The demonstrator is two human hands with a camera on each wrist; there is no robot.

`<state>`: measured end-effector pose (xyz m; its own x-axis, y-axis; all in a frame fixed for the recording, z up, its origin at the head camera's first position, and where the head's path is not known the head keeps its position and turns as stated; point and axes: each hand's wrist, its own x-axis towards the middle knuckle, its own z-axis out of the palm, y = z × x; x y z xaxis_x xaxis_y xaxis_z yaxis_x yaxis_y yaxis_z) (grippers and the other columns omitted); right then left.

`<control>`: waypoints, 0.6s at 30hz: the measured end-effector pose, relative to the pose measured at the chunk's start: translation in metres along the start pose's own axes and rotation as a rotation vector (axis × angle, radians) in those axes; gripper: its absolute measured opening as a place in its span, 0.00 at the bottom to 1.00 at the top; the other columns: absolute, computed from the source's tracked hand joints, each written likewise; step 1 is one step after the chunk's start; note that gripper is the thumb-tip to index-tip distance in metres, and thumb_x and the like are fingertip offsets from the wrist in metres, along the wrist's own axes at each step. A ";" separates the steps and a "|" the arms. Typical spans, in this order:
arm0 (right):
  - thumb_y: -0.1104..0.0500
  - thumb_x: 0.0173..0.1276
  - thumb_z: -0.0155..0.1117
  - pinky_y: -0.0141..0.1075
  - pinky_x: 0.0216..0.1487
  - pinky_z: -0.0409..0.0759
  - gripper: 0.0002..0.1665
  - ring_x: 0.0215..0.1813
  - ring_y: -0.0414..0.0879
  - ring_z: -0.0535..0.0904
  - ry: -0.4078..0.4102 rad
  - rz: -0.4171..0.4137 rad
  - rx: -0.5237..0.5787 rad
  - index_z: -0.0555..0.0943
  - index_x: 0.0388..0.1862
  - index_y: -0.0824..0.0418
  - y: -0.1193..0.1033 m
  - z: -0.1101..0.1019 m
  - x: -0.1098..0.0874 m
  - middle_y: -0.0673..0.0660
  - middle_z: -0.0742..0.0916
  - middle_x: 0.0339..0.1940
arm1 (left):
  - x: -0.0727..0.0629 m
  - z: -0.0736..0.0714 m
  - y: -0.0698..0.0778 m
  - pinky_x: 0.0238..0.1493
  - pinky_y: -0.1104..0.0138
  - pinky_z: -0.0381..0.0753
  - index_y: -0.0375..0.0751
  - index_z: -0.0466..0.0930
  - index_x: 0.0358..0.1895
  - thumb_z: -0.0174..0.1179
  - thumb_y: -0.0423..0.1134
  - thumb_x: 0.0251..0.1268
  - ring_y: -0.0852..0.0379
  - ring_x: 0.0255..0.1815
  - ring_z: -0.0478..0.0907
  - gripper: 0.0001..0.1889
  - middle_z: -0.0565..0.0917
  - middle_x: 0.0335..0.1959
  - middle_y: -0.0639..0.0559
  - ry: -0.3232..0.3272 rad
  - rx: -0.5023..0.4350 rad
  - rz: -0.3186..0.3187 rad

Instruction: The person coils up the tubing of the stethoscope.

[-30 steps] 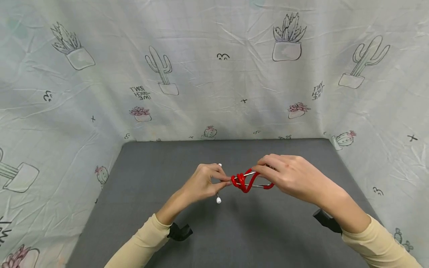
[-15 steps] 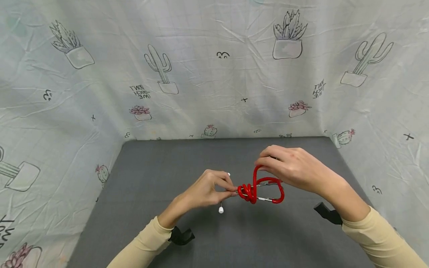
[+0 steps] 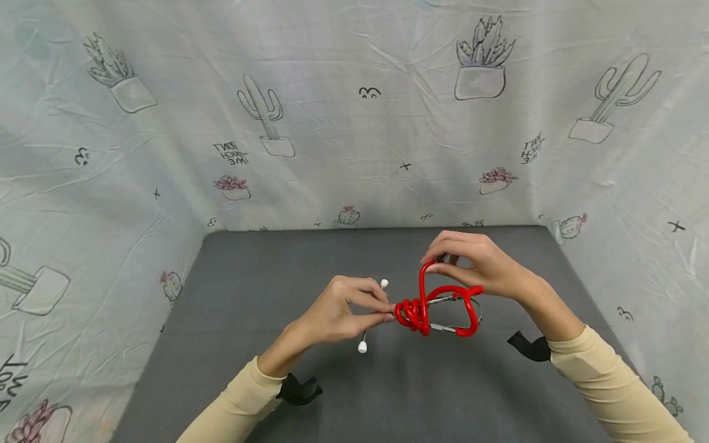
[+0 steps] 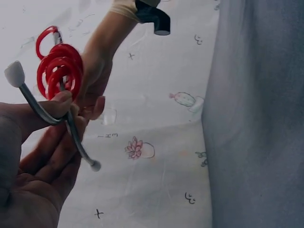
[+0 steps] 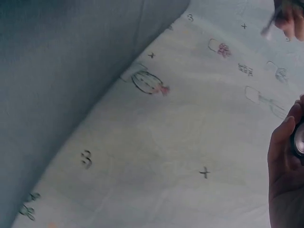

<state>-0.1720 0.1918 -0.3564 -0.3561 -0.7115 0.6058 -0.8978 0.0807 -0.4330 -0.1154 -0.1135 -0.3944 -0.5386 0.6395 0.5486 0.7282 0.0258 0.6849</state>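
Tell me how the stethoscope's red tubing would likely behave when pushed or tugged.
The red tubing is probably flexible, since it bends into tight coils around the metal ear tubes. It may unwind if the right hand lets go, as no fastener shows. Its glossy surface could make it somewhat slippery.
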 end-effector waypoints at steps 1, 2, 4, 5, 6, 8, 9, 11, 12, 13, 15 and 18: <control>0.51 0.79 0.69 0.24 0.44 0.82 0.12 0.46 0.38 0.85 0.010 0.005 0.010 0.89 0.50 0.58 0.002 0.003 -0.002 0.51 0.91 0.43 | 0.000 0.000 -0.001 0.42 0.66 0.92 0.34 0.96 0.40 0.77 0.23 0.60 0.57 0.36 0.89 0.06 0.92 0.35 0.46 0.017 -0.007 0.003; 0.51 0.78 0.69 0.24 0.44 0.82 0.12 0.46 0.38 0.85 0.015 0.028 0.021 0.90 0.50 0.57 0.004 0.006 -0.004 0.50 0.91 0.44 | -0.001 0.000 -0.002 0.43 0.65 0.92 0.33 0.96 0.40 0.77 0.23 0.59 0.55 0.37 0.90 0.07 0.92 0.36 0.45 0.034 -0.013 0.006; 0.55 0.76 0.72 0.25 0.41 0.81 0.09 0.45 0.37 0.85 0.026 0.077 0.031 0.90 0.51 0.55 0.006 0.012 -0.008 0.49 0.91 0.44 | -0.002 0.000 -0.004 0.45 0.63 0.93 0.33 0.96 0.42 0.78 0.23 0.58 0.53 0.40 0.91 0.09 0.93 0.37 0.45 0.068 -0.008 0.002; 0.59 0.75 0.74 0.25 0.40 0.81 0.09 0.45 0.36 0.85 0.029 0.111 0.031 0.90 0.51 0.54 0.006 0.014 -0.010 0.49 0.91 0.44 | -0.002 0.000 -0.005 0.45 0.61 0.93 0.33 0.95 0.42 0.78 0.23 0.58 0.52 0.42 0.91 0.09 0.93 0.37 0.45 0.081 0.000 0.000; 0.62 0.72 0.76 0.25 0.40 0.81 0.11 0.45 0.36 0.85 0.039 0.128 0.037 0.90 0.52 0.55 0.007 0.017 -0.012 0.49 0.91 0.45 | -0.003 0.000 -0.005 0.46 0.61 0.93 0.34 0.95 0.42 0.78 0.23 0.58 0.52 0.43 0.91 0.09 0.93 0.37 0.45 0.093 0.005 -0.004; 0.71 0.67 0.77 0.25 0.41 0.83 0.18 0.44 0.37 0.86 0.055 0.164 0.047 0.89 0.52 0.56 0.007 0.023 -0.016 0.51 0.91 0.45 | -0.003 -0.001 -0.006 0.46 0.61 0.93 0.34 0.95 0.43 0.78 0.23 0.59 0.51 0.45 0.92 0.09 0.93 0.38 0.45 0.112 0.012 -0.012; 0.74 0.64 0.77 0.25 0.42 0.83 0.20 0.45 0.38 0.86 0.068 0.171 0.046 0.89 0.52 0.57 0.007 0.025 -0.017 0.52 0.91 0.45 | -0.003 -0.002 -0.006 0.46 0.60 0.93 0.34 0.95 0.42 0.78 0.23 0.59 0.50 0.46 0.92 0.09 0.93 0.38 0.45 0.121 0.013 -0.017; 0.72 0.67 0.76 0.25 0.46 0.85 0.17 0.46 0.40 0.87 0.102 0.176 0.053 0.89 0.52 0.59 0.007 0.032 -0.021 0.54 0.92 0.45 | -0.003 -0.003 -0.006 0.46 0.60 0.93 0.34 0.95 0.42 0.77 0.23 0.59 0.50 0.46 0.92 0.09 0.93 0.38 0.44 0.142 0.013 -0.024; 0.68 0.70 0.75 0.25 0.48 0.86 0.13 0.46 0.41 0.88 0.123 0.172 0.053 0.89 0.52 0.60 0.008 0.036 -0.023 0.56 0.92 0.45 | -0.002 -0.003 -0.006 0.47 0.61 0.93 0.34 0.95 0.42 0.77 0.23 0.59 0.49 0.46 0.92 0.09 0.93 0.38 0.44 0.153 0.007 -0.027; 0.64 0.74 0.74 0.25 0.49 0.86 0.10 0.46 0.42 0.88 0.141 0.179 0.040 0.89 0.52 0.61 0.007 0.039 -0.025 0.57 0.92 0.45 | -0.002 -0.004 -0.007 0.47 0.60 0.93 0.33 0.95 0.42 0.77 0.22 0.59 0.49 0.46 0.92 0.09 0.93 0.38 0.43 0.165 0.000 -0.030; 0.52 0.79 0.69 0.23 0.48 0.85 0.14 0.42 0.40 0.88 0.193 0.184 -0.025 0.89 0.50 0.62 0.005 0.046 -0.027 0.56 0.92 0.43 | -0.002 -0.004 -0.007 0.47 0.60 0.93 0.32 0.94 0.42 0.76 0.21 0.59 0.48 0.46 0.91 0.09 0.93 0.38 0.42 0.192 -0.009 -0.034; 0.42 0.80 0.63 0.22 0.42 0.84 0.25 0.37 0.42 0.87 0.268 0.187 -0.150 0.89 0.47 0.64 0.000 0.057 -0.030 0.56 0.93 0.39 | -0.001 -0.005 -0.008 0.49 0.61 0.93 0.31 0.94 0.42 0.76 0.21 0.59 0.48 0.45 0.91 0.09 0.93 0.37 0.41 0.237 -0.003 -0.034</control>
<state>-0.1465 0.1734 -0.4122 -0.5550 -0.4680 0.6877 -0.8318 0.3076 -0.4620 -0.1223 -0.1181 -0.3983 -0.6477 0.4404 0.6217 0.7066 0.0420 0.7063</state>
